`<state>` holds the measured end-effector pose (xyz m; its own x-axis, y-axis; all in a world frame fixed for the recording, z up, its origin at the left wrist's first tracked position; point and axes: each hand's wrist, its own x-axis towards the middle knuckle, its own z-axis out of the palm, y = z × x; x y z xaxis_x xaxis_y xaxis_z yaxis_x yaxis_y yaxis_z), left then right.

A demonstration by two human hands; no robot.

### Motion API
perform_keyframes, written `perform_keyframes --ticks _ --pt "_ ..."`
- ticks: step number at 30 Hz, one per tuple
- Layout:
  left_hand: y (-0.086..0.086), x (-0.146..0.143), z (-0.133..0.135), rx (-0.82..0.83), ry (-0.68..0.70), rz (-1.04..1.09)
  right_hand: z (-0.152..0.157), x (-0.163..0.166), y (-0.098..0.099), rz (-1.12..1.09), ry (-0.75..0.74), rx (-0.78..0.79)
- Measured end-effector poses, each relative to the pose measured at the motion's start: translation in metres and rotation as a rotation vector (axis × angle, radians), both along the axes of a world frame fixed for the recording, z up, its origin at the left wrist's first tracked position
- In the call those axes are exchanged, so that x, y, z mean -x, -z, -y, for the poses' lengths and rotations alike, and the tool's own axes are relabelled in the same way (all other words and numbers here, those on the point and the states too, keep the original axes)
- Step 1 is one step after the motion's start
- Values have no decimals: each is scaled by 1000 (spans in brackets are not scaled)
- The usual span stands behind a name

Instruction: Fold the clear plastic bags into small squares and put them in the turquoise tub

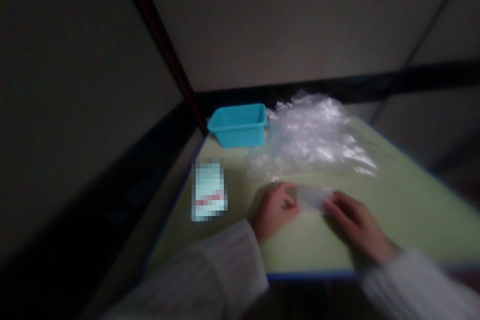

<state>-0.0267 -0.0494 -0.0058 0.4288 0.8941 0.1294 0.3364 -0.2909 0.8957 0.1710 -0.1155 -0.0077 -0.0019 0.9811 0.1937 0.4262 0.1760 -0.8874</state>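
A small, whitish translucent piece (313,198), thin like plastic film or a little bag, is stretched between my hands just over the table. My left hand (276,210) pinches its left edge with thumb and forefinger. On the opposite edge, the fingers of my right hand (358,222) are closed. Blur hides the piece's exact kind. Just beyond my hands lies a loose heap of clear plastic bags (315,132).
A turquoise plastic basin (242,127) stands at the table's far left, beside the heap. A pixelated phone-like rectangle (209,191) lies near the left edge. The pale yellow-green table (405,210) has a blue edge; walls rise behind and to the left.
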Motion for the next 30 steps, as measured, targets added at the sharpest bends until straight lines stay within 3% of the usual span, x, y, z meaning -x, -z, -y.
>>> perform_keyframes --ticks 8,18,22,27,30 --pt "2 -6 -2 112 -47 40 -4 4 1 -124 144 -73" --pt "8 -4 -5 91 -54 5 -6 4 -1 54 184 -142" --pt "9 -5 -5 78 -64 9 -2 6 -5 249 245 -320" --pt "6 -6 -3 76 -74 11 -1 15 -5 697 -20 -433" --pt "4 -6 -2 78 -83 28 -2 20 -1 888 -81 -418"
